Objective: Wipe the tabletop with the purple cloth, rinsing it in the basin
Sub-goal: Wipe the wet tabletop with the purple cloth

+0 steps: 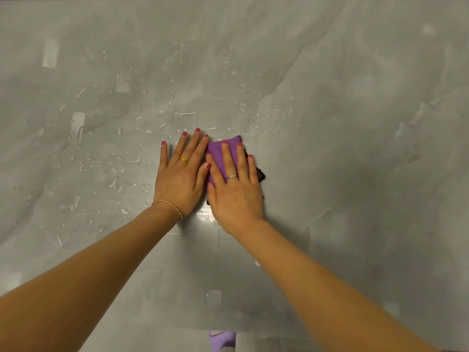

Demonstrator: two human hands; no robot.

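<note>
right hand flat on purple cloth, wet tabletop

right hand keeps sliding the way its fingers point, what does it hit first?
Nothing solid: beyond the right hand and purple cloth lie only water droplets on bare tabletop, as far as visible.

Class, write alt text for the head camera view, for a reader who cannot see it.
Seen from above, a person's right hand presses a folded purple cloth flat on a grey tabletop, while the left hand lies flat beside it, fingers straight. Water droplets speckle the surface ahead and to the left of the hands.
</note>
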